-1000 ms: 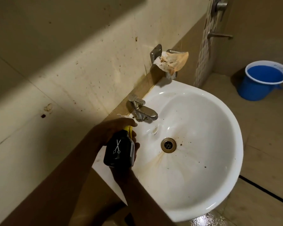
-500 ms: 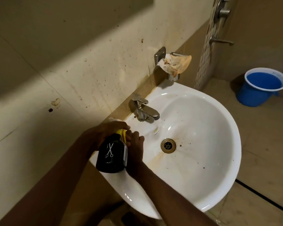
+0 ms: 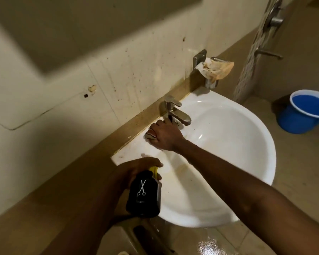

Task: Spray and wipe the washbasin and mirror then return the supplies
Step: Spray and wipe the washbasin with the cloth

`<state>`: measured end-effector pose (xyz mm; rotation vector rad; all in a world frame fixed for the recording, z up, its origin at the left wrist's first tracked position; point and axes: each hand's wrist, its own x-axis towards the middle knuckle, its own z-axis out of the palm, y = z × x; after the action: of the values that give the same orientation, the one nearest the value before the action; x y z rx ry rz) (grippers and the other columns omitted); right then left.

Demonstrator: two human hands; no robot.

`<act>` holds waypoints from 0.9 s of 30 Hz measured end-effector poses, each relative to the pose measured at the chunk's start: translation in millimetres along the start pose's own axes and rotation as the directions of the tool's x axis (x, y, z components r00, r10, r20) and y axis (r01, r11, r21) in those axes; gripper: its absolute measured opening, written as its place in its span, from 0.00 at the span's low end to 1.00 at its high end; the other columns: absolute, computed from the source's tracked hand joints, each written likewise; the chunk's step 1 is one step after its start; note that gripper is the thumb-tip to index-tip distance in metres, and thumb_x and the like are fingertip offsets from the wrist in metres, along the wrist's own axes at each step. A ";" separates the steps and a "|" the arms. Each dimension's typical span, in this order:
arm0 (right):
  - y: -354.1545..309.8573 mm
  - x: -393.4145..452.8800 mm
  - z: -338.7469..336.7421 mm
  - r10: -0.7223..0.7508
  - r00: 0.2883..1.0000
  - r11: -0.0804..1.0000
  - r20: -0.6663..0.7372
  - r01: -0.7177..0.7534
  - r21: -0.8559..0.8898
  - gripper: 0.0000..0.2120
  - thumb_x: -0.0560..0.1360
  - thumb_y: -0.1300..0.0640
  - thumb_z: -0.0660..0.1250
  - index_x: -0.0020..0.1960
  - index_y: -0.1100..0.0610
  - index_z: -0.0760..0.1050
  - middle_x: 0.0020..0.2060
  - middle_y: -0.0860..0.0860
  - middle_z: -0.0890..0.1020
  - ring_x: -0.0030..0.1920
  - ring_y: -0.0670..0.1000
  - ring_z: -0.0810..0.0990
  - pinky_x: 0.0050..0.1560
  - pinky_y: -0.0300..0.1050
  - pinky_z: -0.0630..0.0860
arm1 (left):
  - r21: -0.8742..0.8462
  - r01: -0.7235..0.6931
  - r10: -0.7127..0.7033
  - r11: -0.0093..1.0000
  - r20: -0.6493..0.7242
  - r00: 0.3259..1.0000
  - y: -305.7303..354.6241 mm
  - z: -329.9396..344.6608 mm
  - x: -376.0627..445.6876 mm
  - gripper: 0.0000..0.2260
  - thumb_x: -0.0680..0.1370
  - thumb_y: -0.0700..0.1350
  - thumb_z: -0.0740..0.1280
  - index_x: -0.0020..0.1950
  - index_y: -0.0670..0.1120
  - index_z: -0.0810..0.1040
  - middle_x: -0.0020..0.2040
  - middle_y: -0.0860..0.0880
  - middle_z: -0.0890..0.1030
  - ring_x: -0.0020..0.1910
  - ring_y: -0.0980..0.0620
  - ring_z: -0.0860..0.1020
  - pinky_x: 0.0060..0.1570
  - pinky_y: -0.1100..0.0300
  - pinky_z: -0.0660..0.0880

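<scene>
The left hand [image 3: 136, 168] grips a black spray bottle [image 3: 144, 196] over the basin's [image 3: 247, 144] near rim; the right hand [image 3: 166, 135] presses a cloth [image 3: 150, 134] beside the tap [image 3: 175, 113].

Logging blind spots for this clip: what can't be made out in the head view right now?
- Cloth: mostly covered by the right hand; only a striped edge shows.
- Drain of the washbasin: hidden behind the right forearm.
- Spray bottle nozzle: wrapped by the left hand.
- Mirror: cut off by the top edge; nothing readable on it.
- Blue bucket: cut off by the right edge.
</scene>
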<state>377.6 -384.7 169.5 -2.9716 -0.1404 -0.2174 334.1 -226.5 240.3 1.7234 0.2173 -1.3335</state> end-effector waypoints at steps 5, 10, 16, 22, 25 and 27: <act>-8.0 -22.2 4.5 -0.130 0.984 0.986 -0.125 0.141 0.085 0.21 0.73 0.37 0.60 0.55 0.53 0.75 0.47 0.52 0.78 0.49 0.57 0.75 0.49 0.51 0.68 | -0.064 0.002 -0.004 0.998 -0.036 0.999 -17.2 -19.6 4.2 0.11 0.73 0.45 0.69 0.51 0.41 0.74 0.32 0.43 0.82 0.39 0.43 0.81 0.54 0.46 0.77; -16.1 -80.5 44.0 -0.411 0.832 0.809 -0.372 0.521 0.273 0.20 0.67 0.54 0.64 0.57 0.59 0.75 0.53 0.55 0.79 0.55 0.59 0.74 0.58 0.52 0.68 | -0.148 -0.018 0.003 0.989 -0.103 0.995 -36.9 -14.8 -2.4 0.11 0.69 0.42 0.71 0.49 0.39 0.79 0.33 0.40 0.83 0.33 0.41 0.82 0.36 0.52 0.80; 22.8 -62.0 68.4 -0.630 0.710 0.700 -0.315 0.695 0.166 0.18 0.82 0.48 0.56 0.67 0.55 0.69 0.64 0.53 0.73 0.67 0.56 0.68 0.68 0.53 0.64 | -0.264 0.032 -0.099 0.964 -0.245 0.964 -47.1 16.1 -1.1 0.11 0.70 0.45 0.72 0.47 0.38 0.78 0.33 0.42 0.84 0.32 0.44 0.83 0.43 0.49 0.81; 13.0 -71.5 72.6 -0.507 0.812 0.735 -0.289 0.582 0.348 0.21 0.78 0.50 0.63 0.69 0.50 0.64 0.64 0.53 0.67 0.68 0.60 0.62 0.63 0.55 0.64 | -0.466 0.057 -0.190 0.883 -0.244 0.951 -60.7 58.8 -15.4 0.14 0.71 0.45 0.70 0.50 0.36 0.76 0.34 0.40 0.81 0.33 0.42 0.81 0.49 0.48 0.78; 1.7 -80.8 65.8 -0.420 0.869 0.729 -0.262 0.495 0.474 0.20 0.76 0.53 0.67 0.67 0.54 0.71 0.63 0.56 0.71 0.69 0.60 0.61 0.64 0.59 0.65 | -0.505 0.084 -0.227 0.859 -0.227 0.947 -65.4 70.5 -15.9 0.12 0.73 0.45 0.68 0.49 0.37 0.74 0.34 0.41 0.80 0.32 0.42 0.80 0.47 0.49 0.77; -6.4 -103.0 67.4 -0.456 0.851 0.672 -0.259 0.520 0.527 0.18 0.76 0.53 0.66 0.64 0.58 0.75 0.62 0.59 0.76 0.69 0.62 0.66 0.66 0.58 0.65 | -0.524 0.075 -0.229 0.849 -0.236 0.945 -69.1 75.5 -15.2 0.09 0.74 0.44 0.66 0.48 0.38 0.73 0.32 0.42 0.78 0.31 0.43 0.79 0.46 0.49 0.76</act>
<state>284.7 -375.7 89.0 -2.2359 -0.8424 -0.3242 234.2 -237.5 215.7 1.4505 0.8216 -1.0013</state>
